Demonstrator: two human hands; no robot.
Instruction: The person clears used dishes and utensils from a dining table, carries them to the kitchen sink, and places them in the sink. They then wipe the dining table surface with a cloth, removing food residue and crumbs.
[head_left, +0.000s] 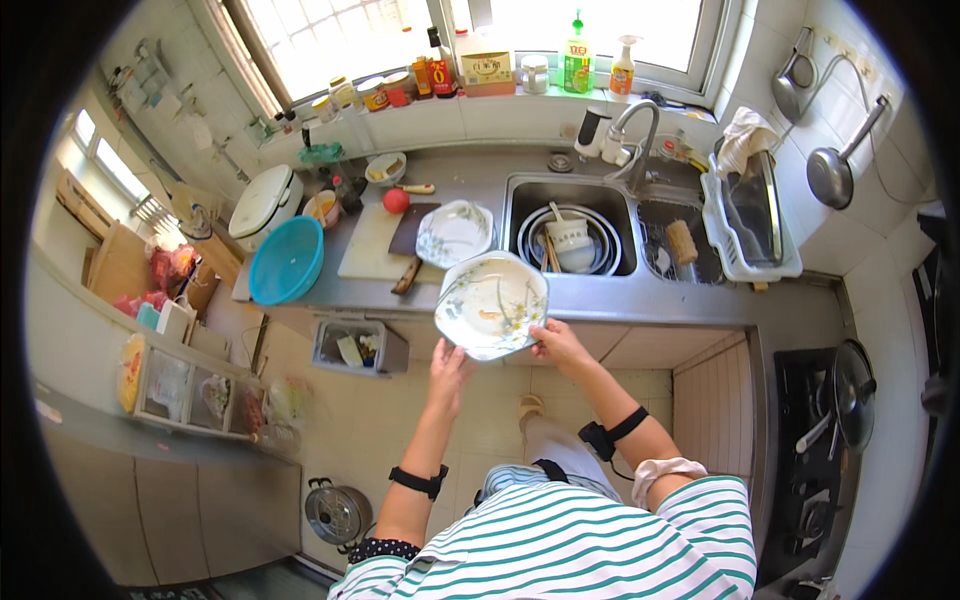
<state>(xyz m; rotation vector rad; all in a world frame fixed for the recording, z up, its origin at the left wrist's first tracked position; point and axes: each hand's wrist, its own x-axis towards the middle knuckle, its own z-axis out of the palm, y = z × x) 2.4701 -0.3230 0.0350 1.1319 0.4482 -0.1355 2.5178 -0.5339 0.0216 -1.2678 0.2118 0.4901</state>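
An octagonal floral plate (487, 304), with a small brown residue at its middle, is held up in front of the counter's edge. My right hand (559, 345) grips its lower right rim. At the lower left rim are the fingertips of my left hand (448, 366); whether they grip the plate cannot be told. Behind it, a second floral plate (454, 229) lies partly over a cleaver blade (409, 234) on a pale cutting board (367, 247). To the right, the sink basin (630, 225) holds nested metal bowls, a white cup (568, 234) and chopsticks (551, 256).
A blue plastic basin (286, 260) stands on the counter's left, near a red round item (396, 200). Below the counter is a grey waste bin (390, 351). A white dish rack (720, 225) stands right of the sink. A lidded pot (335, 512) sits on the floor.
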